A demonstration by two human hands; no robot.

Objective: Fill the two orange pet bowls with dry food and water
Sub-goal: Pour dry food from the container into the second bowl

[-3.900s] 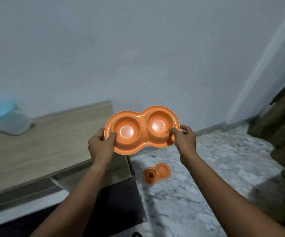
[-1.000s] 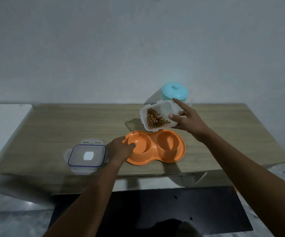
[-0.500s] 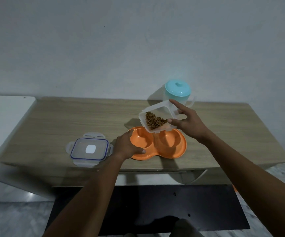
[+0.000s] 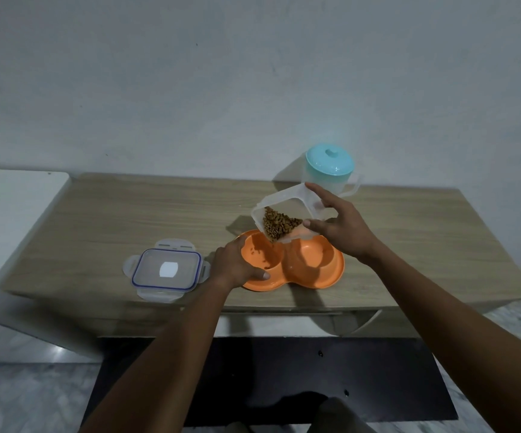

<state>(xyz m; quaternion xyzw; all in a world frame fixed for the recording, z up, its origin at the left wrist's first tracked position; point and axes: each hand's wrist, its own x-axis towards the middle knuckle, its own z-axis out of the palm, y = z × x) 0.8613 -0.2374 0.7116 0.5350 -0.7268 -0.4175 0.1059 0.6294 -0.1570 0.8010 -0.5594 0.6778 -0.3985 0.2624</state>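
Note:
An orange double pet bowl (image 4: 315, 270) sits near the front edge of the wooden table (image 4: 128, 214). My left hand (image 4: 234, 264) grips the bowl's left rim, thumb along the front. My right hand (image 4: 340, 226) holds a clear plastic container (image 4: 284, 201) tilted over the left bowl, with brown dry food (image 4: 279, 228) slid to its lower corner. A few pieces lie in the left bowl. A clear water jug with a teal lid (image 4: 329, 162) stands behind, by the wall.
The container's lid (image 4: 167, 270), clear with a blue seal, lies flat on the table left of the bowl. A white surface (image 4: 3, 207) adjoins the table's left end. A black mat (image 4: 284, 370) covers the marble floor below.
My right hand has tipped the food container further over the left bowl, and pieces have started dropping in. My left hand stays on the rim. Earlier, both hands carried the bowl to the table.

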